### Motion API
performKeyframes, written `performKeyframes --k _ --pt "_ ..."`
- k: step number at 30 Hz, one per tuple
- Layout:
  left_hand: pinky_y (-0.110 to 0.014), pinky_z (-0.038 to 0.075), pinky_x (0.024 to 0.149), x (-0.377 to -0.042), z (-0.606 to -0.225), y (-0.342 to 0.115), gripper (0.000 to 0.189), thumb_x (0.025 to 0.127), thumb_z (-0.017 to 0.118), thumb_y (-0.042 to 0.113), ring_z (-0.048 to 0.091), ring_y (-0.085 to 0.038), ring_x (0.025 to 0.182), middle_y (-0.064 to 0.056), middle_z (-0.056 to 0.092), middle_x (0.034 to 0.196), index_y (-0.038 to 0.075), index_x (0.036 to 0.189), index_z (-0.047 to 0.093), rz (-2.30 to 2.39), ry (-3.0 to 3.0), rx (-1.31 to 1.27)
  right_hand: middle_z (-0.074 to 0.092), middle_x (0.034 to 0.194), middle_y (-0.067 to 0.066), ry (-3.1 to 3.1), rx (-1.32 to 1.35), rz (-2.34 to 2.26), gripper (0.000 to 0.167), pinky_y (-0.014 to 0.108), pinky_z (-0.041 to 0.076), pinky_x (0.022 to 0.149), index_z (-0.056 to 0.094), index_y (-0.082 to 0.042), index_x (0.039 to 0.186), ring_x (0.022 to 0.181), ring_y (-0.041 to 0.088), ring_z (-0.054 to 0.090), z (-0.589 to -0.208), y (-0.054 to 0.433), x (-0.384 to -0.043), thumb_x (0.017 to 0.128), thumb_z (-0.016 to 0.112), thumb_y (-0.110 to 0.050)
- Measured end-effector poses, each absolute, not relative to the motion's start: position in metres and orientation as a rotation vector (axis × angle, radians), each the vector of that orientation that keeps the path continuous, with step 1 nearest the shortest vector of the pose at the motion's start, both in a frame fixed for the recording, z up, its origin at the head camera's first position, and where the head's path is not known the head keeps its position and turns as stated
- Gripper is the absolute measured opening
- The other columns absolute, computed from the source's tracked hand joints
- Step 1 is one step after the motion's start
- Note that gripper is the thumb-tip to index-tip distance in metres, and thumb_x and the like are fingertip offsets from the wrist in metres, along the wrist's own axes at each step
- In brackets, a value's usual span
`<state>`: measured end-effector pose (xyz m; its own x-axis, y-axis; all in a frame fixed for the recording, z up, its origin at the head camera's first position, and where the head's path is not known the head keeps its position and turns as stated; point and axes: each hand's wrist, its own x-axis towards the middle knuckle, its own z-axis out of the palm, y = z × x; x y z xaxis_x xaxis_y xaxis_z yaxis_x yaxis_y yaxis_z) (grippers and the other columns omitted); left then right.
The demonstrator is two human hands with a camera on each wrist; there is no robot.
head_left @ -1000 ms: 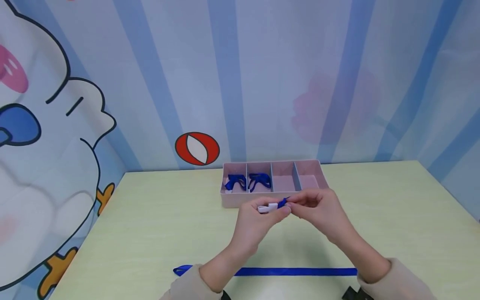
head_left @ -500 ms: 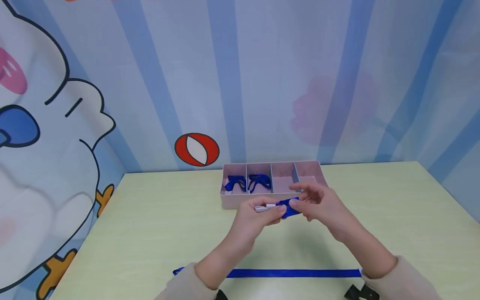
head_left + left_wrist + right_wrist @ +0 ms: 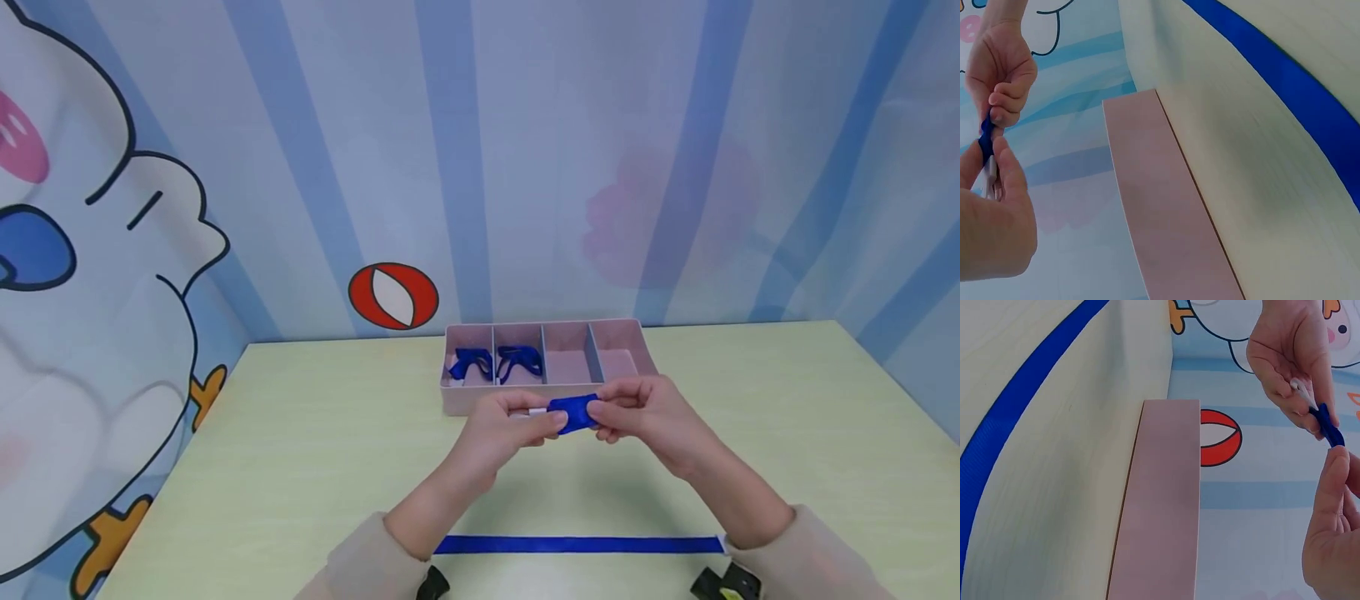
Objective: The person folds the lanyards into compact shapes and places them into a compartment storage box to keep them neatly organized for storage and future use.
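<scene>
Above the table, both hands hold a wound blue lanyard [image 3: 574,414] with a white plastic clip [image 3: 1302,394] at one end. My left hand [image 3: 495,433] pinches its left part and the clip between thumb and fingers, hiding some of the clip in the head view. The right end is pinched by my right hand [image 3: 648,423], thumb in front. Below the hands, a long blue strap [image 3: 585,545] lies flat across the near table; my left sleeve covers its left end.
Behind the hands stands a pink divided box [image 3: 459,403]. Its two left compartments hold blue lanyard bundles [image 3: 472,363]; the two right ones show bare floors. A patterned backdrop [image 3: 525,167] rises at the table's rear edge. Black wrist devices [image 3: 738,581] show near the sleeves.
The blue part between the hands has spread into a flat, wider piece facing the camera. My right fingers lifted briefly, then closed on its right end. My left forearm shifted slightly left.
</scene>
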<state>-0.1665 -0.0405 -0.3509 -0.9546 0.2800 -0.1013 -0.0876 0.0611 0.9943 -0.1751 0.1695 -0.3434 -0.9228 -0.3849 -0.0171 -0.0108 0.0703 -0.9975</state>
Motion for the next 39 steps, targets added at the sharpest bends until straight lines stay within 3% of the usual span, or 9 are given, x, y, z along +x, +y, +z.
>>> performKeyframes --k 6,17,26,34,39 --pt "-0.032 0.046 0.071 -0.172 -0.353 -0.045 0.02 0.085 0.07 0.022 0.059 -0.016 0.076 -0.006 0.068 0.079 0.004 0.092 0.071 1.803 2.189 0.327 0.066 0.072 0.006 2.212 -0.414 -1.84 0.027 0.027 0.055 0.064 0.059 0.016 0.099 0.061 0.014 0.062 -0.343 0.167 -0.175 0.088 0.064 -0.008" --pt "-0.031 0.044 0.073 -0.178 -0.356 -0.047 0.015 0.086 0.068 0.017 0.06 -0.016 0.075 -0.011 0.068 0.08 0.004 0.092 0.071 1.671 2.226 0.366 0.066 0.074 0.012 2.222 -0.37 -1.801 0.026 0.029 0.056 0.064 0.061 0.014 0.099 0.061 0.016 0.062 -0.348 0.166 -0.175 0.087 0.065 -0.008" --pt "-0.025 0.04 0.06 -0.183 -0.354 -0.048 0.011 0.086 0.068 0.017 0.053 -0.018 0.075 -0.001 0.064 0.079 0.007 0.091 0.072 1.585 2.292 0.519 0.067 0.077 0.014 2.237 -0.364 -1.761 0.027 0.03 0.056 0.065 0.063 0.011 0.101 0.063 0.021 0.064 -0.347 0.168 -0.178 0.088 0.065 -0.011" --pt "-0.02 0.033 0.05 -0.18 -0.349 -0.047 0.006 0.087 0.067 0.017 0.042 -0.011 0.058 0.005 0.052 0.064 0.014 0.083 0.07 1.394 2.523 0.69 0.067 0.077 0.013 2.208 -0.382 -1.748 0.028 0.03 0.056 0.066 0.062 0.012 0.1 0.064 0.018 0.064 -0.349 0.17 -0.181 0.087 0.066 -0.012" --pt "-0.02 0.031 0.048 -0.18 -0.348 -0.046 0.006 0.087 0.067 0.016 0.04 -0.01 0.055 0.005 0.053 0.064 0.013 0.083 0.071 1.351 2.567 0.741 0.067 0.077 0.01 2.184 -0.423 -1.723 0.031 0.03 0.056 0.067 0.061 0.014 0.101 0.065 0.019 0.065 -0.349 0.174 -0.184 0.087 0.066 -0.014"
